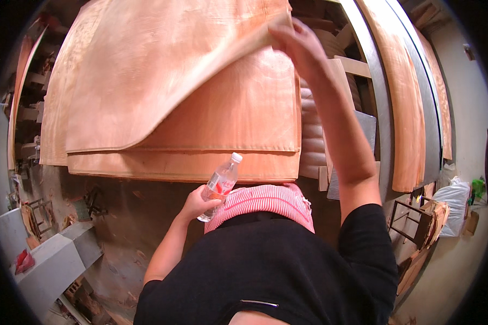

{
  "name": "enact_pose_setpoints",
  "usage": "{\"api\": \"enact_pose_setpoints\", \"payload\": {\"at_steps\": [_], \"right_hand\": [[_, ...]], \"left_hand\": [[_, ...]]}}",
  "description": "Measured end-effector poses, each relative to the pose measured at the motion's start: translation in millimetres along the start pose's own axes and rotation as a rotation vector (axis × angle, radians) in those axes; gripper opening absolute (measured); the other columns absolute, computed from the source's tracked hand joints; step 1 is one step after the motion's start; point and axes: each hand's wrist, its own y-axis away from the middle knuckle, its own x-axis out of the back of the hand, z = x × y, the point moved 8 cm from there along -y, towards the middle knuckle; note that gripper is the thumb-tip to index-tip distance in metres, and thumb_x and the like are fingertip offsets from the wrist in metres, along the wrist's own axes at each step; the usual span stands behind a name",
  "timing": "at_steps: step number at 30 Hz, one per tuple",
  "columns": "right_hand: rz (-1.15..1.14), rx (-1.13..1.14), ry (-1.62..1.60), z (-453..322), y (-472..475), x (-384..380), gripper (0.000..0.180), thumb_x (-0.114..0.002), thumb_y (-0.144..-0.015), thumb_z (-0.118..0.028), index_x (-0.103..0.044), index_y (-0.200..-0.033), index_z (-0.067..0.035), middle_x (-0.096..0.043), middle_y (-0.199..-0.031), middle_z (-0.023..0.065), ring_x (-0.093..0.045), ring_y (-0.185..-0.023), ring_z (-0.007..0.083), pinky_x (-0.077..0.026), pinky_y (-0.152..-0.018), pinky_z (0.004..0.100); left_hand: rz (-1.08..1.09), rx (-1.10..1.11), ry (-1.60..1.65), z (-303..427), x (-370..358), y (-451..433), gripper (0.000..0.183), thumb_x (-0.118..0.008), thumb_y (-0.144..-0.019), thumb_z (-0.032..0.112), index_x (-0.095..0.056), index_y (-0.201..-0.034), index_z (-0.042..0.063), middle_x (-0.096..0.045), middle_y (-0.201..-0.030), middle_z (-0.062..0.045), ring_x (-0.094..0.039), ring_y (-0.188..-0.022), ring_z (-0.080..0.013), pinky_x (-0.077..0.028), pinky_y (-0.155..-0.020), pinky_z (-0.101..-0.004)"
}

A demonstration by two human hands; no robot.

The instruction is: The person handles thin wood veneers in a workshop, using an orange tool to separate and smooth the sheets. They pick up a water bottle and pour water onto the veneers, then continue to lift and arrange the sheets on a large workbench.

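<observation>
My left hand (200,203) grips a clear plastic bottle (221,185) with a white cap and a printed label, held tilted in front of my waist. Far forward to the right, my right hand (299,44) holds the edge of a thin wood veneer sheet (146,73). That edge is lifted and curls up, while the sheet's left part lies flat on the pile. Beneath it shows the stack of veneer sheets (244,118), its near edge just ahead of me. Motion blurs the right fingers and the raised edge.
Right of the stack are rolled or layered pale material (312,130) and a long metal-edged bench (378,105) bearing more veneer (406,122). A grey block-shaped surface (53,256) with a red bag (24,261) stands at lower left. A white plastic bag (451,207) sits far right.
</observation>
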Motion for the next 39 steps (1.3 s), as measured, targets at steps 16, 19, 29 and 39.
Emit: {"api": "enact_pose_setpoints", "payload": {"at_steps": [16, 19, 29, 39], "right_hand": [[-0.327, 0.162, -0.559, -182.6, -127.5, -0.2, 0.016, -0.051, -0.081, -0.012, -0.057, -0.091, 0.000, -0.059, -0.079, 0.0097, -0.057, -0.071, 0.0165, -0.047, -0.066, 0.0262], [-0.628, 0.070, -0.691, -191.7, -126.9, -7.9, 0.021, -0.044, -0.084, -0.008, -0.058, -0.095, 0.003, -0.061, -0.086, 0.0152, -0.059, -0.079, 0.0204, -0.050, -0.066, 0.0277], [-0.266, -0.048, -0.622, -176.8, -159.7, 68.3, 0.019, -0.046, -0.083, -0.006, -0.059, -0.088, 0.008, -0.061, -0.081, 0.0180, -0.060, -0.071, 0.0235, -0.050, -0.068, 0.0343], [-0.076, -0.052, -0.702, -138.0, -129.2, 182.0, 0.016, -0.054, -0.070, -0.006, -0.058, -0.082, 0.005, -0.058, -0.067, 0.0088, -0.055, -0.060, 0.0160, -0.047, -0.065, 0.0336]], "left_hand": [[0.291, -0.004, 0.854, -68.9, 47.3, 25.1, 0.024, -0.056, -0.080, 0.015, -0.054, -0.096, -0.002, -0.062, -0.085, -0.015, -0.062, -0.075, -0.0224, -0.051, -0.065, -0.0304], [0.366, -0.074, 0.909, -80.7, 69.7, 35.0, 0.027, -0.053, -0.083, 0.020, -0.053, -0.099, -0.002, -0.062, -0.087, -0.018, -0.062, -0.076, -0.0223, -0.050, -0.066, -0.0301], [0.507, -0.131, 1.053, -83.9, 141.9, 41.0, 0.031, -0.059, -0.079, 0.021, -0.053, -0.095, -0.004, -0.060, -0.085, -0.020, -0.061, -0.069, -0.0216, -0.050, -0.059, -0.0308], [0.450, -0.168, 0.904, -48.0, 194.1, -71.7, 0.029, -0.063, -0.077, 0.025, -0.054, -0.094, 0.003, -0.059, -0.076, -0.008, -0.060, -0.064, -0.0169, -0.049, -0.055, -0.0275]]}}
